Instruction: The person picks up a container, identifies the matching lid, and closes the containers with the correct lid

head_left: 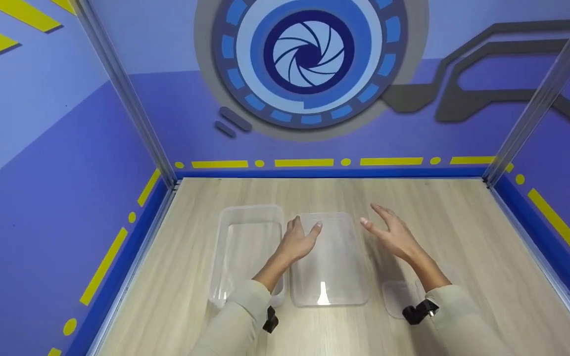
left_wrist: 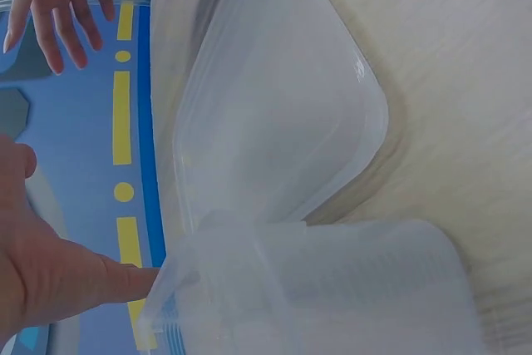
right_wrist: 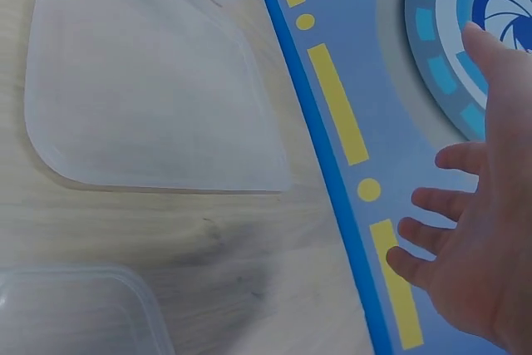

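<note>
In the head view a clear rectangular container stands on the left, and a flat translucent lid lies beside it. My left hand is over the gap between them, thumb apart from the fingers, holding nothing. My right hand hovers right of the lid, fingers spread and empty. The left wrist view shows the left thumb by the container, with the lid beyond; contact cannot be told. In the right wrist view the right hand is clear of the lid.
A small clear square piece lies on the wooden table below my right forearm; its corner shows in the right wrist view. Blue and purple panels with metal edge posts enclose the table at the back and both sides.
</note>
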A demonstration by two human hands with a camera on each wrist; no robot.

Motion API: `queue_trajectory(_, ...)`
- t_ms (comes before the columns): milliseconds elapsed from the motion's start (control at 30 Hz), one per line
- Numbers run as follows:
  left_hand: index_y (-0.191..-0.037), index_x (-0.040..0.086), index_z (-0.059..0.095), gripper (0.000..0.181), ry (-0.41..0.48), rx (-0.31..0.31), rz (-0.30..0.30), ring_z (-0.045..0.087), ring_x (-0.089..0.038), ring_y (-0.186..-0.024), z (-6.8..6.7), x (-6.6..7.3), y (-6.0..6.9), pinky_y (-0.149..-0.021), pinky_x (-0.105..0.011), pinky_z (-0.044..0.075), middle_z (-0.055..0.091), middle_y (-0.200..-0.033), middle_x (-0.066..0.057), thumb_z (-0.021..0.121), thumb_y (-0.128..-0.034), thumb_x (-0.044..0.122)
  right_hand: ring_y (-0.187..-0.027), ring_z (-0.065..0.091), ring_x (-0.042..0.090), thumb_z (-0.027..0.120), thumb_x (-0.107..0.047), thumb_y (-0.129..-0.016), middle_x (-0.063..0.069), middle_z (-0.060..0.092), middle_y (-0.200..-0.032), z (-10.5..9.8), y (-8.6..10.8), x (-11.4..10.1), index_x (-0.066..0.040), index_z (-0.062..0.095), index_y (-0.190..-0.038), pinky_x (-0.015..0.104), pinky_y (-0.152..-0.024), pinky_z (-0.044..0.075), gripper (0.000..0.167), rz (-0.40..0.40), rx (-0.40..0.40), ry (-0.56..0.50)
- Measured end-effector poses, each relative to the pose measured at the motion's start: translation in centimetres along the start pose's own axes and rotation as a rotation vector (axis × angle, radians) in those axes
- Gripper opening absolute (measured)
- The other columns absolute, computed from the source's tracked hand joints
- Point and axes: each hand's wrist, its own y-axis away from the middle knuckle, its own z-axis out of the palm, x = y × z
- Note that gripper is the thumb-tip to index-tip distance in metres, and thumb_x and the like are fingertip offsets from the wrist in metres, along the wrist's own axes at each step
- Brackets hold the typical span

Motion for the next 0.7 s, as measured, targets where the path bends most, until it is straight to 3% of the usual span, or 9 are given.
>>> queue_trajectory(367, -0.162, -0.014, 0.017, 0.091, 0.027, -0.001, -0.062, 0.027, -0.052, -0.153, 1.1, -0.4, -0.6, -0.125, -0.057, 0.026, 0.020, -0.168, -0.034, 0.041, -0.1092, 0.057, -0.156, 0.022, 0.049, 0.051, -0.052, -0.110, 0.029, 0.023, -0.170, 0.5, 0.3, 0.7, -0.004, 0.026, -0.167, 0.068, -0.118, 0.031, 0.078, 0.137, -0.082, -0.278)
queue_trajectory(533, -0.162, -0.014, 0.018, 0.087, 0.045, 0.019, -0.120, 0.025, -0.052, -0.154, 1.7, -0.5, -0.5, -0.125, -0.058, 0.025, 0.020, -0.167, -0.036, 0.038, -0.1107, 0.053, -0.155, 0.024, 0.048, 0.050, -0.045, -0.112, 0.030, 0.025, -0.169, 0.7, 0.8, -0.2, 0.003, 0.028, -0.165, 0.064, -0.122, 0.027, 0.075, 0.164, -0.098, -0.351)
queue_trajectory(700, -0.161, -0.015, 0.018, 0.084, 0.015, -0.013, -0.178, 0.024, -0.054, -0.154, 2.1, -0.3, -0.2, -0.125, -0.060, 0.023, 0.020, -0.166, -0.037, 0.035, -0.1118, 0.051, -0.158, 0.020, 0.044, 0.049, -0.051, -0.111, 0.028, 0.026, -0.169, 2.1, 0.6, 1.2, 0.005, 0.030, -0.163, 0.063, -0.125, 0.020, 0.079, 0.191, -0.108, -0.444)
